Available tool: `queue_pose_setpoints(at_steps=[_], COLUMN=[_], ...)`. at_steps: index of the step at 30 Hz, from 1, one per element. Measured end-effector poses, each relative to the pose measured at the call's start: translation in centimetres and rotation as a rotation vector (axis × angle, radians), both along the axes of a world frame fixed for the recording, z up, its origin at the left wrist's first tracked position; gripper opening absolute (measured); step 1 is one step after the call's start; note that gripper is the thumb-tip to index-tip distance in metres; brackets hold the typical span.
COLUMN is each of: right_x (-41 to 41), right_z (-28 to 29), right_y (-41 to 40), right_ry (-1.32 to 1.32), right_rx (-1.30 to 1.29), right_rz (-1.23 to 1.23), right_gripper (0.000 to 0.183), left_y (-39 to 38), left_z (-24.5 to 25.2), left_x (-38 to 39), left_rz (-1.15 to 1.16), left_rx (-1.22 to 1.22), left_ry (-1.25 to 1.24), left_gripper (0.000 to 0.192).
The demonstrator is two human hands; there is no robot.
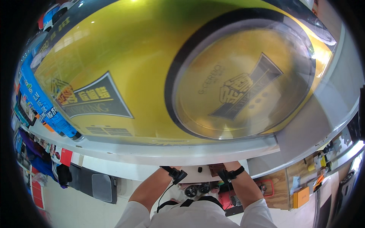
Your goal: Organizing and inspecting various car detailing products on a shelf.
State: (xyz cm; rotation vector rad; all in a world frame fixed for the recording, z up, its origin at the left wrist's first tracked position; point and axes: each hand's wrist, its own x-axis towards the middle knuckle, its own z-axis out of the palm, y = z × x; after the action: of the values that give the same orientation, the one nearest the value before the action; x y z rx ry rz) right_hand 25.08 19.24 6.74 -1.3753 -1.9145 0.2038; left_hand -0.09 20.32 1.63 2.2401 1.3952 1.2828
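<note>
Neither of my hands is in view; the white counter shelf [176,152] hides both below the wrists. Each forearm reaches forward under its edge and wears a black strap with a small device at the wrist. Close before me a large yellow box or display panel [148,85] with printed graphics fills much of the view. A round transparent lid or disc [242,82] with a dark rim lies against its right part. Between my wrists, on a lower white surface, sit a small black object [200,169] and part of a dark red-brown item [216,170].
Blue printed packages [47,105] stand at the left. A dark grey bin or case [94,183] is on the floor at lower left. Black wheels [191,191] and a red machine [226,199] are below. An orange box [301,197] rests near plywood [278,193] at right.
</note>
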Motion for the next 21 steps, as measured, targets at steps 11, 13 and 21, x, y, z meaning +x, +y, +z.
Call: queue_pose_setpoints(at_steps=[11, 13, 21], right_x=[0.0, 0.0, -0.7], right_z=[-0.4, -0.4, -0.7], right_y=[-0.4, -0.1, 0.5], right_ry=[0.017, 0.013, 0.015], right_rx=[-0.015, -0.013, -0.016], right_rz=[0.017, 0.011, 0.019], right_gripper=[0.027, 0.027, 0.026], left_y=[-0.9, -1.1, -1.8], left_z=[-0.2, -0.2, -0.4], left_x=[0.1, 0.1, 0.1], left_rz=[-0.002, -0.008, -0.01], left_rx=[-0.025, -0.028, -0.041], left_ry=[0.01, 0.007, 0.005], left_gripper=[0.036, 0.036, 0.037])
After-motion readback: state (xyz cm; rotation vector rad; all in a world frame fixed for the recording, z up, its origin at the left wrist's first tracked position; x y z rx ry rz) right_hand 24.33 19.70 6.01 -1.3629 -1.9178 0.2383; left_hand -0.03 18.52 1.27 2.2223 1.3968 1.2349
